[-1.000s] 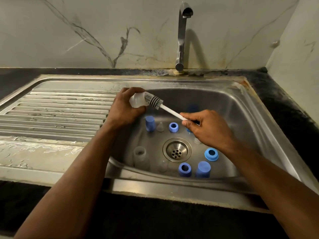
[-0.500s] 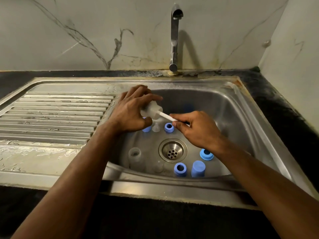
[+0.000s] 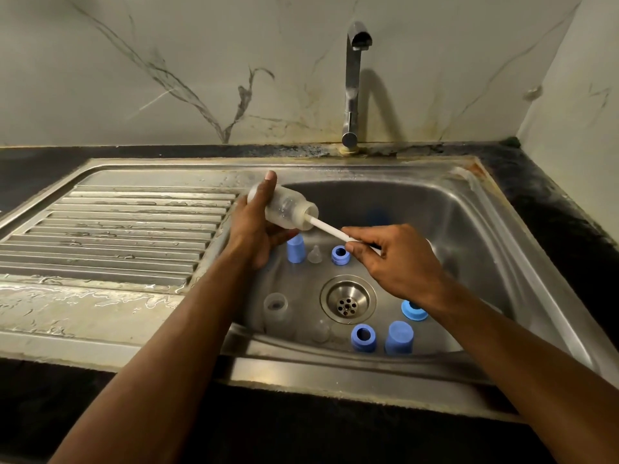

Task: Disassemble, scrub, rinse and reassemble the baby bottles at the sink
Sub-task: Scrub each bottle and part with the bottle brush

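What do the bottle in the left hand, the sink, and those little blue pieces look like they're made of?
The bottle looks like cloudy, translucent plastic: the left hand shows faintly through its wall. The sink appears to be brushed stainless steel, grey with dull reflections and a rust spot at one corner. The blue rings and blue caps look like matte, opaque moulded plastic, though rubber cannot be ruled out.

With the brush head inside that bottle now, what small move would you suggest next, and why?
Probably twist and pump the brush a few strokes. Its head sits inside the clear bottle, which the left hand grips tilted over the sink, while the right hand pinches the handle; the tap looks off.
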